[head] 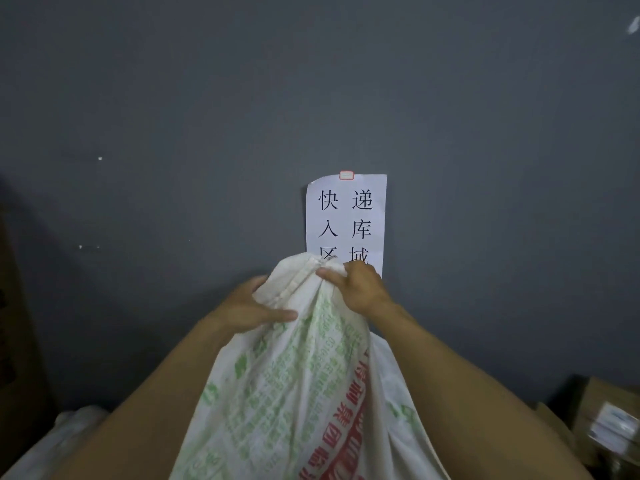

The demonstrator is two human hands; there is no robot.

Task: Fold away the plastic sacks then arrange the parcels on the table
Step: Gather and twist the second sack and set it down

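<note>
White woven plastic sack (294, 393), printed in green and red, held upright in the centre foreground with its upper end bunched. Left hand (252, 306) grips the left side of that bunched end, thumb across the front; right hand (356, 289) pinches the hemmed top edge, fingers curled behind the fabric. Further back: pale sacking (52, 441) lower left, cardboard parcel (606, 420) lower right, and a printed paper notice (346, 216) on the grey wall (173, 116), lower edge hidden by the sack.
</note>
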